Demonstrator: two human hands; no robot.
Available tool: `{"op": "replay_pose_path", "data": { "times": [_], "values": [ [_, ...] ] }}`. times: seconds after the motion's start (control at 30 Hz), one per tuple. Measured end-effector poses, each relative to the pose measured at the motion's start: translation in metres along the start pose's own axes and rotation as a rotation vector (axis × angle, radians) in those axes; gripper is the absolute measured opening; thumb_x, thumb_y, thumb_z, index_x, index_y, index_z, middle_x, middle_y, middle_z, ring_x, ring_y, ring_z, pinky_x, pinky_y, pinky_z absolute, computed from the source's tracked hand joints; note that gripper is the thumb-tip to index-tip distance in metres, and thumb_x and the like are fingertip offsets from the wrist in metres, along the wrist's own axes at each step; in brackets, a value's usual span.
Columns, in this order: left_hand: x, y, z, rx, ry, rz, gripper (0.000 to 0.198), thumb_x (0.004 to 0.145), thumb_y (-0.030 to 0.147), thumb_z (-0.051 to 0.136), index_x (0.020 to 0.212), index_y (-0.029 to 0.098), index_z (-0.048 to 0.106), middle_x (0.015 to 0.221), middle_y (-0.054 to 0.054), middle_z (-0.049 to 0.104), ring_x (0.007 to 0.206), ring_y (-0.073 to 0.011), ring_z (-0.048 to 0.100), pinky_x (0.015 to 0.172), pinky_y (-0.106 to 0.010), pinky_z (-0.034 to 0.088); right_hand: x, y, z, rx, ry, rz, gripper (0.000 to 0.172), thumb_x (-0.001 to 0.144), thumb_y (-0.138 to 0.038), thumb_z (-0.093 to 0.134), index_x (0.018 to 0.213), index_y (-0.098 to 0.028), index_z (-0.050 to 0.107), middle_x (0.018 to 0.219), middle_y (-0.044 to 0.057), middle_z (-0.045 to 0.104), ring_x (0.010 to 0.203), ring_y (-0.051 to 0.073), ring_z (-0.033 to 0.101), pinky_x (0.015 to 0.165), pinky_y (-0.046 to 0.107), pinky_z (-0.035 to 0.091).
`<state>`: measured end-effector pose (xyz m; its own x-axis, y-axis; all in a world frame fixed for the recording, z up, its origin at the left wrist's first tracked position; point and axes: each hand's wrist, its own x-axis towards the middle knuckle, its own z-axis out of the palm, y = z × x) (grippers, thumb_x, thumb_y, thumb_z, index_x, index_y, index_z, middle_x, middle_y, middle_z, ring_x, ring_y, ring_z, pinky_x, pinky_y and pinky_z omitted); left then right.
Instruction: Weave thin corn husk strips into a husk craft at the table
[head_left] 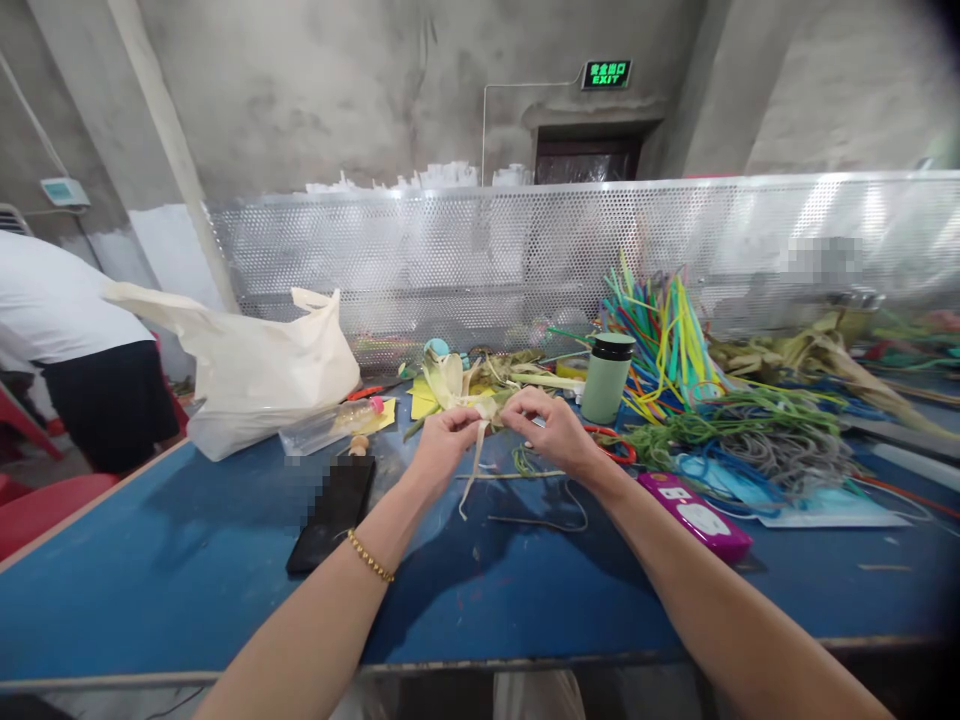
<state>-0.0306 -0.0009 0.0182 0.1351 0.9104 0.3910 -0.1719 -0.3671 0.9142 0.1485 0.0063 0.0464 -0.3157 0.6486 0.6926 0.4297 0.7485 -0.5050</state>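
Over the middle of the blue table, my left hand (445, 446) pinches a pale strip of dried husk (478, 458), whose loose end dangles below the fingertips. My right hand (553, 432) is close beside it, thumb and fingers pressed together at the other side of the pale husk piece; exactly what lies between them is too small to see. Just behind the hands are husk leaves (445, 376) on a yellow sheet. Red-handled scissors (619, 446) lie right of my right hand, partly hidden by a green cup (607, 378).
A white plastic bag (262, 370), clear bottle (326, 428) and black phone (334, 515) are on the left. Rightward lie coloured strips (679, 340), tangled cords (780, 445), a purple pack (697, 518) and a face mask (836, 508). A perforated metal screen (420, 250) borders the back.
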Motion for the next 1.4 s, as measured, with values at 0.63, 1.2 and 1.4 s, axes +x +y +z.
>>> {"op": "replay_pose_path", "data": {
  "times": [0.63, 1.2, 1.4],
  "values": [
    [-0.005, 0.005, 0.01, 0.03, 0.23, 0.082, 0.012, 0.068, 0.024, 0.068, 0.074, 0.014, 0.071, 0.067, 0.0, 0.065, 0.065, -0.0115, 0.052, 0.066, -0.025, 0.043, -0.006, -0.024, 0.023, 0.566, -0.088, 0.485, 0.037, 0.074, -0.05, 0.069, 0.067, -0.018, 0.053, 0.04, -0.01, 0.035, 0.035, 0.004, 0.023, 0.035, 0.02, 0.017],
    [-0.009, 0.001, 0.013, 0.253, 0.282, 0.174, 0.008, 0.074, 0.02, 0.059, 0.071, 0.016, 0.065, 0.064, 0.001, 0.061, 0.063, -0.0124, 0.051, 0.064, -0.025, 0.039, -0.005, -0.027, 0.028, 1.023, -0.09, 0.746, 0.025, 0.063, -0.026, 0.07, 0.056, -0.016, 0.048, 0.044, -0.008, 0.043, 0.033, 0.002, 0.029, 0.037, 0.019, 0.018],
    [-0.008, -0.005, 0.016, -0.016, 0.375, 0.074, 0.01, 0.07, 0.021, 0.066, 0.077, 0.014, 0.068, 0.07, -0.002, 0.066, 0.067, -0.0133, 0.056, 0.07, -0.026, 0.044, -0.01, -0.027, 0.04, 0.91, -0.155, 0.716, 0.033, 0.069, -0.042, 0.072, 0.062, -0.017, 0.052, 0.04, -0.009, 0.039, 0.032, 0.004, 0.03, 0.038, 0.021, 0.023]
  ]
}}
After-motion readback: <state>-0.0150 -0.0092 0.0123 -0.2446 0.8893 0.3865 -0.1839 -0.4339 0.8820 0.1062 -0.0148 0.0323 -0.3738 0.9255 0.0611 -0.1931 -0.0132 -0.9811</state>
